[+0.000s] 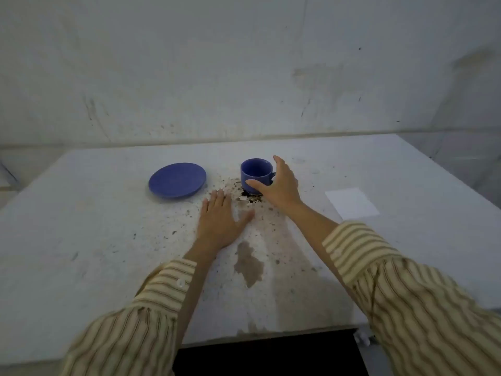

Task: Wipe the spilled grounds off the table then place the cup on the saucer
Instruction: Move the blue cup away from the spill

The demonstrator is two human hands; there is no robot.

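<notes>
Blue cup (256, 173) just right of frame centre, upright amid dark grounds (245, 195), right hand (279, 185) wrapped round it; left hand (221, 222) open, flat on table (81, 240). Best lifted straight up, parked clear; then white paper (352, 202) at right for wiping; saucer (177, 180) waiting bare, left of centre

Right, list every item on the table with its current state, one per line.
cup: upright, empty, right hand wrapped around it
saucer: bare, left of the cup
grounds: still scattered by the cup's base
brown stain: unwiped
white sheet: flat, untouched
left hand: flat on the table, open
</notes>
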